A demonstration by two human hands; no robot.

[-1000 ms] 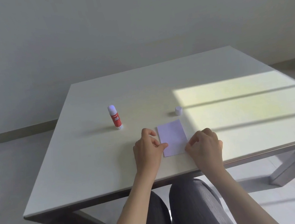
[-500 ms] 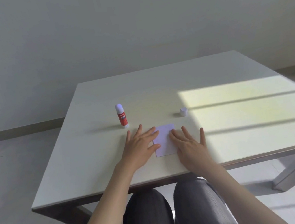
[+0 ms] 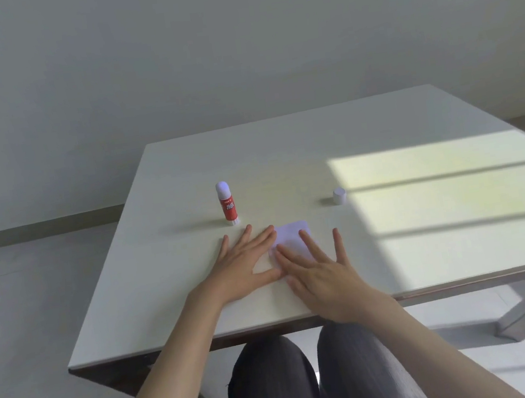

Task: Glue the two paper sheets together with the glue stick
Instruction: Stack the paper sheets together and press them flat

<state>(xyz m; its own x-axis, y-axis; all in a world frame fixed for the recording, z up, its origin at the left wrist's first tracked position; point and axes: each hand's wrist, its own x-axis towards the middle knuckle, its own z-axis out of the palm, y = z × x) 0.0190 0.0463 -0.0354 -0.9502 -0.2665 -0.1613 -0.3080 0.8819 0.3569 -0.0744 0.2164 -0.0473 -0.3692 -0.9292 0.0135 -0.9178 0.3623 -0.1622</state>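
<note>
A small pale lilac paper (image 3: 291,232) lies flat on the white table (image 3: 281,149) near its front edge; only one sheet outline shows. My left hand (image 3: 246,261) lies flat with fingers spread, its fingertips on the paper's left edge. My right hand (image 3: 324,273) lies flat on the paper's lower right part, fingers spread. The red glue stick (image 3: 227,203) stands upright behind my left hand, its white tip bare. Its white cap (image 3: 339,195) stands apart to the right.
A bright patch of sunlight (image 3: 450,199) covers the table's right side. The table's front edge (image 3: 207,341) runs just above my knees. A plain wall stands behind the table.
Both hands went from pinching the paper's edges with curled fingers to lying flat with spread fingers on it. The right hand has slid further over the paper. The camera shifted.
</note>
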